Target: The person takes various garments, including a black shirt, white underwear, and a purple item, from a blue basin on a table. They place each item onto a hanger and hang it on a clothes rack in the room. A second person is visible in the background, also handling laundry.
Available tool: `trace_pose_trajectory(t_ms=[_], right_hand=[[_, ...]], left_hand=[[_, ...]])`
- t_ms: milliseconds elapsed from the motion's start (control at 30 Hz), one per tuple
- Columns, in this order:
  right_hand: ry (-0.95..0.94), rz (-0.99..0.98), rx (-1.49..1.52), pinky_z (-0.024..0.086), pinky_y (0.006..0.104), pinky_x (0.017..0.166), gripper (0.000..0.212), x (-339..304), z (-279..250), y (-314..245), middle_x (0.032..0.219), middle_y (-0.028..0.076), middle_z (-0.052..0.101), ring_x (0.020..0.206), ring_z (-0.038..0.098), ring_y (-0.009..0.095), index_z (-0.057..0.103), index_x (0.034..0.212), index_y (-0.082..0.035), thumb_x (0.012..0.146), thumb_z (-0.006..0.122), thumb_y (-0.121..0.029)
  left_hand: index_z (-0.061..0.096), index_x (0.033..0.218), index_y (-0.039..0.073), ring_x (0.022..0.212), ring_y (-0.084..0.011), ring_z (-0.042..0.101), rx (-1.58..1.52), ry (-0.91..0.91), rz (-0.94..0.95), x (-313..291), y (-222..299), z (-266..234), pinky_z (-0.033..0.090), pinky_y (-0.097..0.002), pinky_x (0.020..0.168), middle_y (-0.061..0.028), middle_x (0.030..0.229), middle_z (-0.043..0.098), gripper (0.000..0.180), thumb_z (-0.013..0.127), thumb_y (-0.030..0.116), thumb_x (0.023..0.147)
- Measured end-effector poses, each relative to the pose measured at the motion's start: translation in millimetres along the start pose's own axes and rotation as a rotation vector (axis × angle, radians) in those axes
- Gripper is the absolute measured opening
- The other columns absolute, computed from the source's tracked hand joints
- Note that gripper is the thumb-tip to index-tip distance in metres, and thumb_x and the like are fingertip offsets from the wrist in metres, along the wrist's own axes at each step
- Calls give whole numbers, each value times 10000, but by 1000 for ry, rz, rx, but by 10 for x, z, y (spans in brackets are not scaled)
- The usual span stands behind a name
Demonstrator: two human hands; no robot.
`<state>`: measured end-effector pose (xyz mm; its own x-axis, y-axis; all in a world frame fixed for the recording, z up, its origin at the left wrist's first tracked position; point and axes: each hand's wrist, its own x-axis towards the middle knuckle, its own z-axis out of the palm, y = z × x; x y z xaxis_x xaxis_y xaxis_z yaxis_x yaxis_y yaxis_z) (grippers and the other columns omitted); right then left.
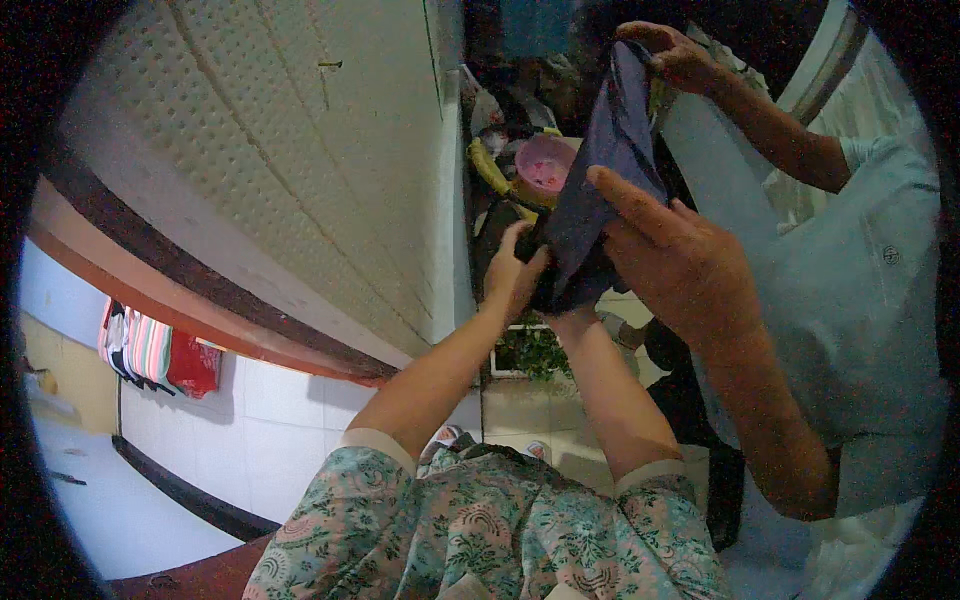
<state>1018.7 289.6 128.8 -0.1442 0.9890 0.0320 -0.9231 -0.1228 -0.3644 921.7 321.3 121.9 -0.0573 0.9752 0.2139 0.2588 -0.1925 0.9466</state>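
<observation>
A dark navy cloth (612, 150), perhaps a garment, is stretched between me and another person at the right. My left hand (510, 277) has its fingers closed on the dark lower left edge of it. Under the cloth's lower end is my right hand (573, 312), its fingers hidden by the fabric. The other person's upper hand (680, 58) pinches the top corner. Their nearer hand (682, 250) rests along the cloth's right side, thumb and fingers partly apart.
Beyond the cloth stand a pink basin (545, 163) and a yellow object (487, 168). A plant (535, 350) grows below my hands. On the left are a large dotted panel (300, 150) and hanging clothes (165, 350). The other person's pale shirt (820, 320) fills the right.
</observation>
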Motion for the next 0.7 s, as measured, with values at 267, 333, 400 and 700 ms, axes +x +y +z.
trace_pose_trajectory(t_ms=[267,333,400,700], right_hand=[[118,-28,52,467,358,828,386,83,-173,39,1025,86,557,921,547,232,506,1097,-54,852,496,-352],[70,23,53,472,353,814,366,34,-100,1,1018,84,557,912,548,232,505,1098,-58,850,506,-328],[387,41,19,462,404,817,337,18,82,11,1042,51,542,956,528,224,506,1098,-122,851,512,-352],[278,249,28,478,381,736,274,101,-414,202,962,-3,565,898,545,183,545,993,-159,848,511,-390]], left_hand=[[578,890,107,823,-289,565,226,-38,176,-69,416,-78,452,-361,690,-83,894,583,257,619,297,722],[562,843,91,789,-290,560,233,-100,235,-71,510,-106,453,-361,655,-83,845,571,233,625,270,709],[532,785,78,746,-295,550,228,-81,361,-35,426,-77,445,-364,610,-83,788,548,202,632,226,692],[567,860,100,768,-281,561,112,36,-123,-114,-60,-188,429,-371,675,-102,864,589,276,585,364,780]])
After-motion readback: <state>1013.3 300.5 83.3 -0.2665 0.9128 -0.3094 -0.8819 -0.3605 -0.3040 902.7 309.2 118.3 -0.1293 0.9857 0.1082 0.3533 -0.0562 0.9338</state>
